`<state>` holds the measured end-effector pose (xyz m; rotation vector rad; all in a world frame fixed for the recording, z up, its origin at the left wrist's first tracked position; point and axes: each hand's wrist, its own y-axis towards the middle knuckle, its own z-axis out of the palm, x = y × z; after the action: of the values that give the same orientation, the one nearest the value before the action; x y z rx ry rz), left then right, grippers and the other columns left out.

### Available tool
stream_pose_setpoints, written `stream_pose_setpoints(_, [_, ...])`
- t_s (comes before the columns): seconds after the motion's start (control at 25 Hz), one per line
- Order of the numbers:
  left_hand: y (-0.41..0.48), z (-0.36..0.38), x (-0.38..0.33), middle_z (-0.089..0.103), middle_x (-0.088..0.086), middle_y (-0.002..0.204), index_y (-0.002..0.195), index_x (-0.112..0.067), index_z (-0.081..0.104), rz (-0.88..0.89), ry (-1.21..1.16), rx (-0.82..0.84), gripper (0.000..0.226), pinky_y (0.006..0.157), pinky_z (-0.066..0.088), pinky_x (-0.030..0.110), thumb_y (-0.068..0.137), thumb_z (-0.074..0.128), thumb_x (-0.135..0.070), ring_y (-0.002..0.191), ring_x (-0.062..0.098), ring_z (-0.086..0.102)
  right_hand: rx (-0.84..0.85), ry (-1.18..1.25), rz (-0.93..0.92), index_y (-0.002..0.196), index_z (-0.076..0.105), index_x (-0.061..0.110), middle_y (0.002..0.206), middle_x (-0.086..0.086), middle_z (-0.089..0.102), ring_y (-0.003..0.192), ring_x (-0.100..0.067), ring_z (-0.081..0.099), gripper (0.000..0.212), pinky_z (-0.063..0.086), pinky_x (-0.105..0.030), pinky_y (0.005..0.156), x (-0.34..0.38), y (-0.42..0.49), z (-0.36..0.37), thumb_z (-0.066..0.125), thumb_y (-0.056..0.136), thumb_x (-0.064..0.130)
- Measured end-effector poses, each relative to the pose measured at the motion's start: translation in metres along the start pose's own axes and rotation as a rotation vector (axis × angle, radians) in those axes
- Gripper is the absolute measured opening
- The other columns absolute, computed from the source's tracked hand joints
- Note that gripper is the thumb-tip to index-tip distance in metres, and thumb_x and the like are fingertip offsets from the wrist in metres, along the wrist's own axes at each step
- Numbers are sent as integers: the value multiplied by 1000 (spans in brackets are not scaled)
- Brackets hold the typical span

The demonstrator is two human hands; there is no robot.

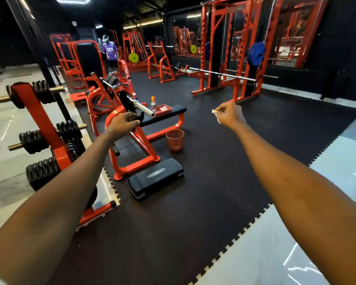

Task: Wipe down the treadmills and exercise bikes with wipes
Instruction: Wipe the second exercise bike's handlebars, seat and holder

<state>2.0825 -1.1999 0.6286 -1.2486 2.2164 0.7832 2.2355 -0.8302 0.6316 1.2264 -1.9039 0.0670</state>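
Note:
My right hand [231, 115] is stretched out over the black rubber mat and pinches a small crumpled white wipe [216, 114] between thumb and fingers. My left hand [122, 124] reaches forward with curled fingers and holds nothing; it sits in front of the orange weight machine [132, 149] near its black handle. A spray bottle [153, 103] with an orange top stands on a red tray [162, 110] on the black bench pad, and loose wipes [163, 109] lie in that tray. No treadmill or exercise bike is in view.
A red bin [175, 139] stands on the mat by the bench, a black step platform [155, 178] lies nearer. A plate rack [43, 128] stands at left, an orange power rack [232, 58] with a barbell at back right. A person [110, 52] stands far back.

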Motion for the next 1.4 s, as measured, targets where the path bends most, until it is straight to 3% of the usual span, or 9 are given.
stream_pose_setpoints(0.32, [210, 47, 2, 70, 5, 118, 130, -16, 65, -16, 32, -64, 37, 95, 48, 29, 94, 67, -24, 111, 19, 65, 29, 26, -17, 91, 78, 14, 86, -6, 74, 85, -18, 69, 12, 51, -27, 73, -57, 215, 58, 72, 90, 25])
stream_pose_setpoints(0.56, [387, 90, 47, 69, 8, 121, 131, -15, 65, 0, 12, -79, 42, 104, 49, 43, 91, 68, -27, 115, 23, 64, 58, 25, -48, 91, 77, 13, 84, -4, 73, 81, -14, 66, 15, 43, -23, 70, -97, 377, 131, 70, 91, 26])
stream_pose_setpoints(1.16, [767, 192, 109, 65, 10, 131, 133, -10, 61, -122, 42, -79, 41, 107, 47, 41, 95, 69, -22, 121, 25, 62, 163, 81, -62, 96, 78, 11, 88, -7, 75, 84, -16, 68, 19, 47, -24, 73, -180, 773, 294, 71, 91, 28])
stream_pose_setpoints(1.4, [897, 234, 134, 64, 8, 133, 134, -12, 62, -194, 80, -87, 41, 105, 46, 35, 95, 67, -23, 120, 23, 62, 238, 105, -59, 94, 78, 10, 81, -3, 71, 83, -17, 68, 21, 47, -24, 72, -211, 913, 374, 71, 91, 30])
